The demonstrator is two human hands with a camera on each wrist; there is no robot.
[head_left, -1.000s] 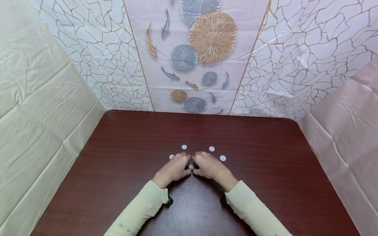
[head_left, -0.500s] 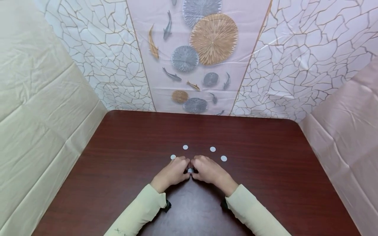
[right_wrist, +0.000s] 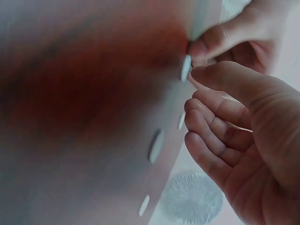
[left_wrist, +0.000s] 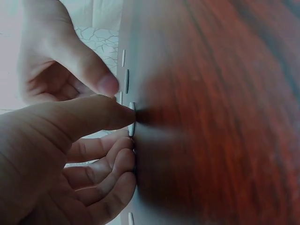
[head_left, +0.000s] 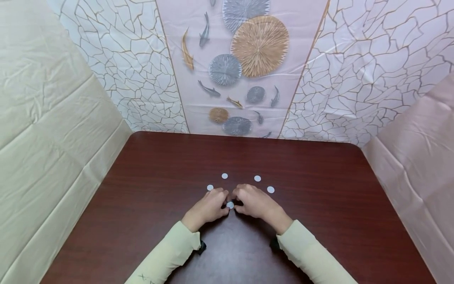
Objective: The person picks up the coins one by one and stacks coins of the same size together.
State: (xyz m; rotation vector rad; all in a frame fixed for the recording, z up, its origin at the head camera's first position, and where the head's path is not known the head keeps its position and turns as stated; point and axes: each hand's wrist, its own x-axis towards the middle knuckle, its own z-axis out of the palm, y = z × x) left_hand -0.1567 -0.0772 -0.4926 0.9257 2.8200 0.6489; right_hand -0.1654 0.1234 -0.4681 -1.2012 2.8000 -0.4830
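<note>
A small white disc with a greyish top lies on the dark red wooden table, between the two hands. My left hand holds it at the edge, the thumb on its near side and the index finger on its far side. In the left wrist view that thumb overlaps the disc, with the other fingertips resting at the table surface. My right hand is just right of the disc, fingers loosely bent and thumb apart from them. The right wrist view shows nothing between its thumb and fingers, beside the disc.
Several similar white discs lie beyond the hands: one by the left knuckles, one farther back, and others behind the right hand, such as this disc. A patterned cloth hangs behind the table; plain cloths flank it.
The disc between the hands has come a little closer to me. Earlier both thumbs met at it; now my right hand has drawn back slightly to the right, uncovering more of the disc.
</note>
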